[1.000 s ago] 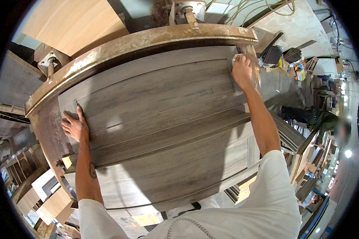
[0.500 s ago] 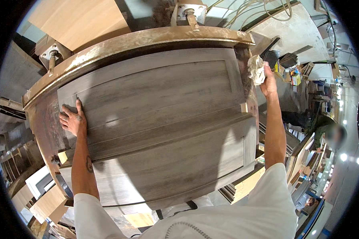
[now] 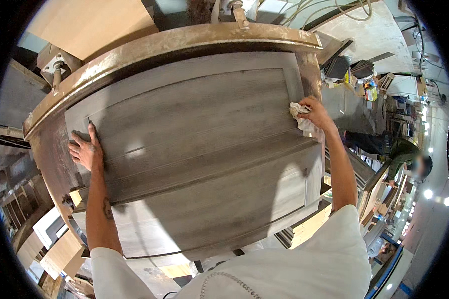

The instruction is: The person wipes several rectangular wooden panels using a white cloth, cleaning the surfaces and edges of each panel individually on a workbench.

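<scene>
The right hand (image 3: 315,113) grips a crumpled pale cloth (image 3: 298,110) at the right end of the grey panel (image 3: 199,102); the left hand (image 3: 86,150), empty with fingers spread, rests on the grey panel's left end. The grey panel lies on the brown-stained worktop (image 3: 48,154), with a second panel (image 3: 224,199) along its near side. Grey colour already covers its visible face, so the work seems well along; what is left cannot be told. Darker streaks follow the grain across its framed, recessed centre.

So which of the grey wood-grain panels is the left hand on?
The far panel: the left hand rests on its left end. No hand is on the near panel.
</scene>
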A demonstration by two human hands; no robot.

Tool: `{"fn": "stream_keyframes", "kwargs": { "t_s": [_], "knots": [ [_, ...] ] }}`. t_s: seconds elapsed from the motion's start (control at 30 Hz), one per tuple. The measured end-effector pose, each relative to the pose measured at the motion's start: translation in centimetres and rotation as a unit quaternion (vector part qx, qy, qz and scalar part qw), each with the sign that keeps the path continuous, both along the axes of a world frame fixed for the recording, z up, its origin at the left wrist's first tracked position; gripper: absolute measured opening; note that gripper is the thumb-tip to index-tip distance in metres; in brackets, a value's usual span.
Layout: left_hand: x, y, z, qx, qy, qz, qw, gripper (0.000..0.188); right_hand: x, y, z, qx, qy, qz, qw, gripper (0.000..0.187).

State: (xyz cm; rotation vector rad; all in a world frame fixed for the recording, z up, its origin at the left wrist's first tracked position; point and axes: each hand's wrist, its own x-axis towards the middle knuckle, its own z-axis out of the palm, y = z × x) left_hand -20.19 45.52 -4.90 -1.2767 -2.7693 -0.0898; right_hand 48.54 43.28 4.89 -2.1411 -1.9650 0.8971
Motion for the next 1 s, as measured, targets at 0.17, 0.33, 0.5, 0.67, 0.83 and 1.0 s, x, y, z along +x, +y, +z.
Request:
{"fn": "stream_keyframes", "kwargs": {
  "t_s": [0.17, 0.33, 0.5, 0.67, 0.83, 1.0],
  "knots": [
    [-0.1, -0.2, 0.2, 0.008, 0.002, -0.002, 1.000, 0.092, 0.1, 0.2, -0.8, 0.043, -0.086, 0.128, 0.987, 0.023],
    [0.1, -0.2, -0.3, 0.013, -0.022, -0.003, 1.000, 0.097, 11.5, 0.1, -2.6, -0.013, -0.310, 0.180, 0.934, 0.019],
    [1.3, 2.3, -2.2, 0.004, -0.070, -0.007, 0.998, 0.098, 23.5, 1.4, -2.3, 0.107, 0.148, -0.153, 0.971, 0.045],
    [-11.7, -1.3, -1.5, 0.053, -0.220, 0.163, 0.960, 0.094, 1.5, 13.9, -7.0, 0.022, 0.321, -0.235, 0.917, 0.060],
    [-13.2, 2.2, -4.7, 0.194, -0.179, -0.210, 0.941, 0.051, 8.9, 17.7, -13.2, 0.244, 0.119, -0.085, 0.959, 0.060],
    [-14.8, -0.9, -6.3, 0.167, 0.002, -0.245, 0.955, 0.060, -1.3, 16.1, -9.3, -0.009, 0.180, -0.320, 0.930, 0.064]
  ]
}}
